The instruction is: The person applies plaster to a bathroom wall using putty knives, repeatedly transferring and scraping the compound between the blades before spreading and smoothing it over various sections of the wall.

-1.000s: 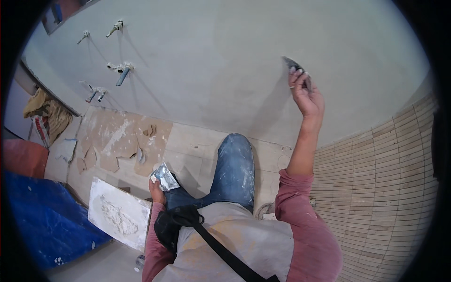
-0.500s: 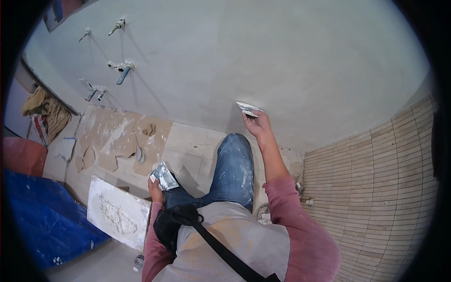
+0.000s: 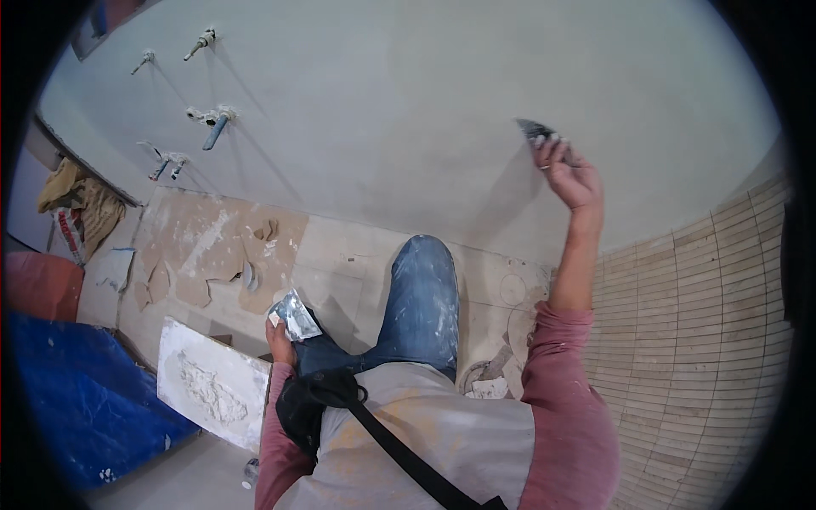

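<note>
My right hand is raised to the smooth grey wall, closed on a dark, thin-bladed putty knife whose blade lies against or very close to the wall. My left hand grips a second flat metal blade, smeared with white paste, by my left leg. Just left of that hand lies a white board bearing a heap of white compound. My bent leg in dusty jeans faces the wall's foot.
Pipe stubs stick out of the wall's left part. Torn brown card lies on the tiled floor. At left are a blue sheet, a red object and crumpled sacking. A narrow-tiled surface curves along the right.
My right hand with the knife went down and leftward toward my knee, then swung back up and right, now slightly right of where it started. My left hand stays nearly still.
</note>
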The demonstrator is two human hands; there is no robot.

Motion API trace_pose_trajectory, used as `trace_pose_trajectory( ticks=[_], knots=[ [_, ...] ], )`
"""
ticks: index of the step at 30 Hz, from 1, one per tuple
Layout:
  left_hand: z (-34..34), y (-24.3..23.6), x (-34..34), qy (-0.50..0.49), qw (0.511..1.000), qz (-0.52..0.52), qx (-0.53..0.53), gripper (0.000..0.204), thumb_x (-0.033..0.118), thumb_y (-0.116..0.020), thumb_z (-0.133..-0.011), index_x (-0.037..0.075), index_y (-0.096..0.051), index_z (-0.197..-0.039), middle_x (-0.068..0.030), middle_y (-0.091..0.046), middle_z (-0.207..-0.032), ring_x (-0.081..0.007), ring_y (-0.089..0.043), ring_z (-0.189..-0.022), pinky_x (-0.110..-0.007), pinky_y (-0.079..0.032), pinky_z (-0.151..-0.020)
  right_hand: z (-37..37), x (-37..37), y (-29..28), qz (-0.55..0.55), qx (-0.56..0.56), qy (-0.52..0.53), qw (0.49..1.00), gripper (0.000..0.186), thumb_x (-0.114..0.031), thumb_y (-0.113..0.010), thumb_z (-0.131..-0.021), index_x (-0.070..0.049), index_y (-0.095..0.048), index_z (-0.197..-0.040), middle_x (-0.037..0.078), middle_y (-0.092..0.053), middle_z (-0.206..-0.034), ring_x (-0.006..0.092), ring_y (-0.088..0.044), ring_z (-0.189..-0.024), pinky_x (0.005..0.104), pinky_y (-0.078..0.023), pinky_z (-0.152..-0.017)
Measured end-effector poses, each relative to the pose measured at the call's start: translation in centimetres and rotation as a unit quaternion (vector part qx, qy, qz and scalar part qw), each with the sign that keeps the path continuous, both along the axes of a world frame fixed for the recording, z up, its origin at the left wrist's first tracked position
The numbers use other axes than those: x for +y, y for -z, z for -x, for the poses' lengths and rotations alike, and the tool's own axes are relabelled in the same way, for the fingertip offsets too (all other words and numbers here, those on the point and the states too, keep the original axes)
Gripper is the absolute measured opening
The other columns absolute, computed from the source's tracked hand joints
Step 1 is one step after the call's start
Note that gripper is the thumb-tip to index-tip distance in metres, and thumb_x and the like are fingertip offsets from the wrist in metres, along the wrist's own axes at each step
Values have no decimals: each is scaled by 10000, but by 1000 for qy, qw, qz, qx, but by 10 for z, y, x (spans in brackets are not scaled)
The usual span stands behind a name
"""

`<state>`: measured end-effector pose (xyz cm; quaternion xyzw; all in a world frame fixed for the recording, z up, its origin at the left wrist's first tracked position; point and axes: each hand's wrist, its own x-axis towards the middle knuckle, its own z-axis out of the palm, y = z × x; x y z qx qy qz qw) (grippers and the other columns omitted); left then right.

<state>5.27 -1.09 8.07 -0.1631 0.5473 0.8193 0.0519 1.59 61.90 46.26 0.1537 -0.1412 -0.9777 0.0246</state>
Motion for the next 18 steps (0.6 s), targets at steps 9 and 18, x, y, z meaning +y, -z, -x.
trace_pose_trajectory(
  ticks=[9, 18],
  knots=[
    [1, 27, -6, -5, 1000, -9, 10, 335, 69, -502, -988, -2, -534, -1314, -89, -656, -1153, -182, -644, -1004, -326, -508, -900, -31, -66, 92, -359, 83, 130, 920, 415, -6, -475, -892, 99, -479, -1293, 214, -605, -1175, 347, -635, -1082, 451, -578, -948],
    [4, 21, -2, -23, 1000, -4, 0, 265, 67, -487, -995, 24, -543, -1251, -92, -672, -1098, -196, -682, -903, -331, -560, -765, 59, -153, 202, -410, -158, 44, 897, 304, -8, -503, -917, -25, -517, -1220, 156, -582, -1192, 310, -604, -1084, 453, -557, -935]
  ],
)
